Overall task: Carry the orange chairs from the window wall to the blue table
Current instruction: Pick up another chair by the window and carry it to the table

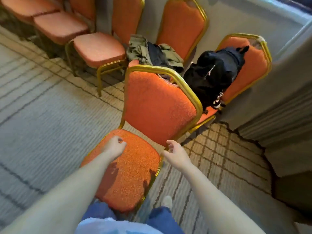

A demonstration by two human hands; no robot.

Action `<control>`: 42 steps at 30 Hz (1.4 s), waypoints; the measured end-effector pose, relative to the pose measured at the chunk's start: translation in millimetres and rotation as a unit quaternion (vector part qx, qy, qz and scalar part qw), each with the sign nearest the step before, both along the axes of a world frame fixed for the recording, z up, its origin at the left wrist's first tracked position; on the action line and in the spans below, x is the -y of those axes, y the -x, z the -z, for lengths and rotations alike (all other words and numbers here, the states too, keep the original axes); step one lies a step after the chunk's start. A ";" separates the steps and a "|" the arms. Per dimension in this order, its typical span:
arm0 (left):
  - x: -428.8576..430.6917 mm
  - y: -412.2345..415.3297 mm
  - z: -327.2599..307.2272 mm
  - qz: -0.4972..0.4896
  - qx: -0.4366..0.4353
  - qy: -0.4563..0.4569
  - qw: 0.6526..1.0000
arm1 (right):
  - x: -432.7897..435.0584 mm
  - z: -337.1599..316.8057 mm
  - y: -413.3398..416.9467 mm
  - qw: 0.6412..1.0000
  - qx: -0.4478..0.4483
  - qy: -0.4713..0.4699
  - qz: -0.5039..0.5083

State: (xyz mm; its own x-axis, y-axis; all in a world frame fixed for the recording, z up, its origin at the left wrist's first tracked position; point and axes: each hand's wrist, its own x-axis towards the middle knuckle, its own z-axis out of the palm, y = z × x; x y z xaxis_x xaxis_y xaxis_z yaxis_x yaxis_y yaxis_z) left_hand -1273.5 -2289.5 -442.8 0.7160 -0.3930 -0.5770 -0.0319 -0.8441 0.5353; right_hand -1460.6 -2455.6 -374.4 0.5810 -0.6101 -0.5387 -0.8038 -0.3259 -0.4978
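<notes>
An orange chair with a gold frame (157, 105) stands right in front of me on the carpet, its seat toward me. My left hand (115, 146) hovers over the back of the seat with fingers loosely curled, holding nothing. My right hand (175, 152) is beside the right lower corner of the backrest, fingers apart, holding nothing. More orange chairs stand along the wall behind: one with an empty seat (99, 49), one with crumpled clothes (182, 27), one with a black bag (249, 68). The blue table is not in view.
Olive and dark clothes (152, 51) lie on one chair seat and a black backpack (214, 73) on the rightmost. Further orange chairs (59, 26) line the wall at top left. A grey curtain (278, 115) hangs at right. Patterned carpet (42, 107) spreads left.
</notes>
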 end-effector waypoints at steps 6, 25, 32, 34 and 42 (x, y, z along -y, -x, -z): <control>-22.0 38.7 -14.2 -0.174 0.010 -0.028 0.984 | 50.8 13.4 -32.8 0.986 -0.006 -0.022 -0.167; -70.1 55.8 46.3 -0.486 -0.033 0.005 0.873 | 41.0 71.2 -165.7 0.940 -0.045 -0.074 -0.329; -65.8 55.6 83.3 -0.622 -0.044 0.017 0.781 | 62.9 125.2 -216.7 0.911 -0.083 -0.087 -0.395; -67.1 59.0 102.0 -0.647 -0.058 0.030 0.760 | 70.0 145.4 -227.6 0.911 -0.089 -0.101 -0.391; -68.3 62.1 177.6 -0.717 -0.071 0.050 0.691 | 84.1 222.6 -247.9 0.925 -0.103 -0.141 -0.339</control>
